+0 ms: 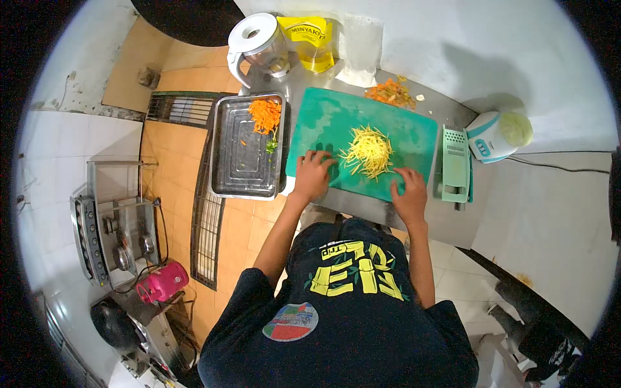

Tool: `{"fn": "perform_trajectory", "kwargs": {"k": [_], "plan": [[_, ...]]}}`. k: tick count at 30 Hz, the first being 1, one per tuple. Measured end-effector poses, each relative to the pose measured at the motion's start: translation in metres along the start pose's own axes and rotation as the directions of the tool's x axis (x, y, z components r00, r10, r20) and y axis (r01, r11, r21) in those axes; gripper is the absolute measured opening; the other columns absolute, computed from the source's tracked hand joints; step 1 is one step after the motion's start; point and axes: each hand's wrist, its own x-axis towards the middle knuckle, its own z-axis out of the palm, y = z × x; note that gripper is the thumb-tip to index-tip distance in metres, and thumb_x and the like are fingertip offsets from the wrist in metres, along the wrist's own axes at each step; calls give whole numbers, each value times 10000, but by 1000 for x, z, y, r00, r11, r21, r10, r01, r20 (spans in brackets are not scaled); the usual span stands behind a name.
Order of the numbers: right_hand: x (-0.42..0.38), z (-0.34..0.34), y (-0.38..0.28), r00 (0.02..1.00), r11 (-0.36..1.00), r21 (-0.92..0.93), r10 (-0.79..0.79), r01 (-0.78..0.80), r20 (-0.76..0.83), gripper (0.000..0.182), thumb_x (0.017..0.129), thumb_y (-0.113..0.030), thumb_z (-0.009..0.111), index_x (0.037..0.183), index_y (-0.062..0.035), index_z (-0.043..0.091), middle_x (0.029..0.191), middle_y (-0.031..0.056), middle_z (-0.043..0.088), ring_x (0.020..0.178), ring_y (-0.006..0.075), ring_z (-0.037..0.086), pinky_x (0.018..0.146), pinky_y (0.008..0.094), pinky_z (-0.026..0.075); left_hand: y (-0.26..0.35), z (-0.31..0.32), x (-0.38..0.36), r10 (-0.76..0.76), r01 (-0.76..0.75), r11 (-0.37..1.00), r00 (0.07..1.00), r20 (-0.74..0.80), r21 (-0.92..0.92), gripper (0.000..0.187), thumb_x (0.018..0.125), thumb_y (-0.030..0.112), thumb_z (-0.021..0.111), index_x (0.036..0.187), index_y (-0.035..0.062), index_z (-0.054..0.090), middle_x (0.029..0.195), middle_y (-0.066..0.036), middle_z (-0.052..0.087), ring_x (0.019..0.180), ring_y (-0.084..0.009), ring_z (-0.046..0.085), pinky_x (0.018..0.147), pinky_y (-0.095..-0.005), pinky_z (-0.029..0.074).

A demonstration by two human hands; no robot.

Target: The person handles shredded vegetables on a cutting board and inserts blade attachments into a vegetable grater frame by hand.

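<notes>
One white-lidded jug (pixel 264 57) and one yellow pouch (pixel 313 44) are stood side by side; one pink gas cylinder (pixel 163 282) is placed near a stove (pixel 123 242).

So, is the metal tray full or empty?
The tray is partly filled: orange shreds and green bits at one side, the rest mostly bare.

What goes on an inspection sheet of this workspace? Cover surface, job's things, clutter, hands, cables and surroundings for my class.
Surface: metal counter bearing a green board.
Job's things: yellow shreds heaped on the board; tray holding orange shreds.
Clutter: peelings beyond the board; grater right of it.
Hands: left hand over the board's near edge; right hand beside the yellow shreds; both open.
Cable: dark cable running right from a white-and-blue appliance.
Surroundings: stove and pink cylinder, left.
</notes>
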Motion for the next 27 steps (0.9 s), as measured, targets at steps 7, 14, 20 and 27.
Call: {"fn": "perform_trajectory", "kwargs": {"k": [7,14,20,27], "plan": [[11,17,-27,992,993,-76,95,-89,87,475,907,-220,699,1361,-126,592,1339,150,584,1226,374,551,1026,493,468,-12,-32,-23,-91,41,941,987,-135,-336,334,795,11,669,1096,142,733,1147,-62,695,1127,-311,595,930,-441,451],[32,41,-53,974,961,-211,203,-179,97,736,865,-350,764,1504,-129,473,1507,206,452,1327,450,487,1088,536,449,-56,-47,-25,-131,20,875,972,-195,-484,279,811,-61,623,1047,61,708,1071,-132,691,994,-354,639,886,-448,505],[58,54,-61,929,923,-202,354,-329,108,901,779,-418,833,1548,-203,418,1511,266,436,1331,529,457,1079,593,451,-55,-54,1,-136,72,854,987,-88,-516,258,839,-30,649,1075,59,704,1066,-134,686,1016,-350,643,881,-446,517],[81,81,-38,962,965,-74,258,-252,85,625,767,-245,865,1339,-147,634,1281,195,625,1171,404,626,986,512,536,-25,-2,46,18,26,933,993,120,-360,627,816,131,769,1386,110,509,1315,-194,577,1167,-435,578,979,-524,530]]}}
